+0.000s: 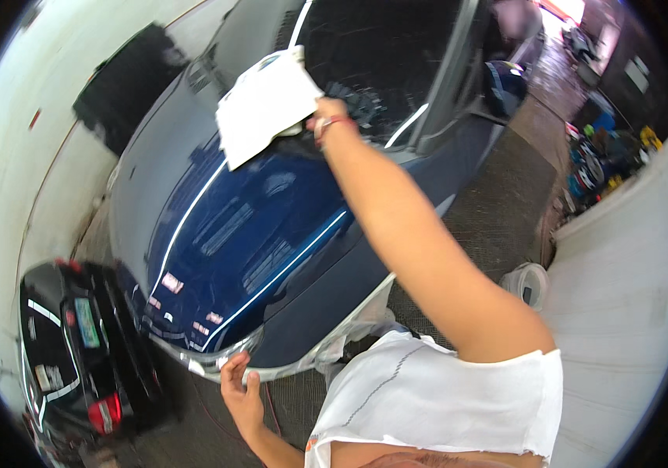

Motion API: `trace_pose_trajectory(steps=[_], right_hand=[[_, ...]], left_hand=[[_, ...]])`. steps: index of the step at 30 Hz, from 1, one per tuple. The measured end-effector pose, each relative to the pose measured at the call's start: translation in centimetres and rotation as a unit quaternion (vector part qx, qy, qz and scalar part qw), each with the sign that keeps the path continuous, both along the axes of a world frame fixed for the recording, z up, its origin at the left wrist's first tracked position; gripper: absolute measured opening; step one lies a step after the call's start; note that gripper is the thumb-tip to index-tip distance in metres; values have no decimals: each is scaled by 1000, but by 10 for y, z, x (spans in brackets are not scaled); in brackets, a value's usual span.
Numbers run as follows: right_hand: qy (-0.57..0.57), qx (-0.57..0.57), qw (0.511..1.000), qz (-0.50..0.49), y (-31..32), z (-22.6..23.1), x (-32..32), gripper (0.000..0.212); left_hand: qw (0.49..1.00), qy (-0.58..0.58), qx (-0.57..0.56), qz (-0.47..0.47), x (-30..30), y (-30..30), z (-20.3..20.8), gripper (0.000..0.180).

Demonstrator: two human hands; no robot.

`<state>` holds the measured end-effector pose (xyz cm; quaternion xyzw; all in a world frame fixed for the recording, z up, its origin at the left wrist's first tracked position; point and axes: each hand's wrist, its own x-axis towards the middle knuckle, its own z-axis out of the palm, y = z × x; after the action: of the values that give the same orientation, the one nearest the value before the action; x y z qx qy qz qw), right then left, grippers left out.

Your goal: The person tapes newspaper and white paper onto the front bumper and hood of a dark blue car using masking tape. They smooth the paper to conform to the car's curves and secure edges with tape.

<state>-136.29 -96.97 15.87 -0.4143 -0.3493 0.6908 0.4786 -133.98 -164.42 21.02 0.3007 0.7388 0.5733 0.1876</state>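
My right hand (331, 117), with a red band at the wrist, stretches over a dark blue car. Its fingers are closed on the near edge of a white sheet (267, 101), either paper or cloth; which, I cannot tell. The sheet spreads over the rear of the glossy hood (256, 234), next to the dark windshield (373, 47). Lower down, my left hand (242, 394) is empty beside the headlight (232, 351), its fingers loosely apart.
A black car (69, 335) stands at the lower left. On the right, a translucent bucket (524, 285) sits by a pale wall (622, 273). Assorted clutter (603, 164) is piled farther back. Clear plastic film (357, 327) hangs along the blue car's front side near my body.
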Motion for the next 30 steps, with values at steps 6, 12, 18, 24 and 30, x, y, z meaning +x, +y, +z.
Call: trace_pose_trajectory(steps=[6, 12, 18, 24, 30], right_hand=[[-228, 237, 942, -63, 12, 6, -52, 25], [-52, 470, 876, 96, -166, 169, -28, 40], [53, 599, 789, 124, -276, 221, 32, 50], [-7, 530, 789, 311, -276, 221, 32, 70], [78, 419, 847, 318, -235, 224, 33, 58]], left_hand=[[992, 11, -82, -91, 3, 58, 33, 42], [952, 302, -45, -31, -17, 151, 88, 57], [979, 180, 89, 22, -24, 227, 95, 80], [944, -169, 284, -2, -12, 238, 64, 81], [904, -329, 273, 9, -21, 236, 66, 64]])
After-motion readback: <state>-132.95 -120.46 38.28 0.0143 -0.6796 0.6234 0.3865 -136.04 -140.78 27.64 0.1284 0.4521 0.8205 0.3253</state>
